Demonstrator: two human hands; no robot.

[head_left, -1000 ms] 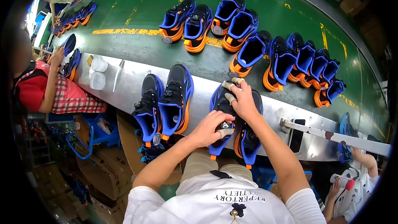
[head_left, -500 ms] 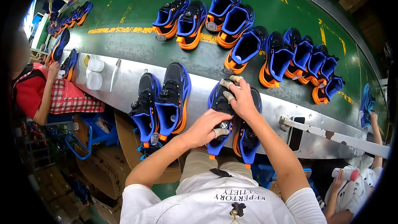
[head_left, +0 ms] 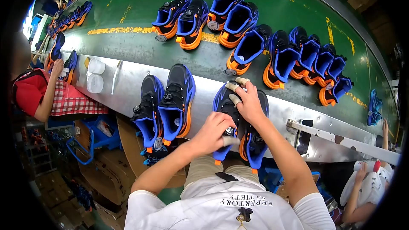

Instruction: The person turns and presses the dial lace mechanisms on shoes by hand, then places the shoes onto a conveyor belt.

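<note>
A pair of black, blue and orange sneakers lies in front of me, toes pointing away. On the left sneaker (head_left: 226,103) of this pair, my left hand (head_left: 214,133) pinches at the round lacing dial (head_left: 228,130) on the tongue. My right hand (head_left: 248,103) grips the toe end of that same shoe, its fingers curled over the upper. Pale finger covers sit on several fingertips. Partly under my right forearm is the other sneaker (head_left: 257,142). To the left stands a second pair, with one nearer sneaker (head_left: 149,106) and one farther sneaker (head_left: 177,100).
Several sneakers (head_left: 249,47) stand along the green belt (head_left: 140,55). White cups (head_left: 96,83) and a thin white tool (head_left: 116,76) lie on the metal ledge (head_left: 132,96). A white bar (head_left: 341,139) crosses beside a phone (head_left: 303,140). Co-workers sit at both sides.
My left hand has turned slightly at the dial; my right hand stays put. Shoes on the belt have shifted a little left. The co-worker at right has let go of a blue shoe.
</note>
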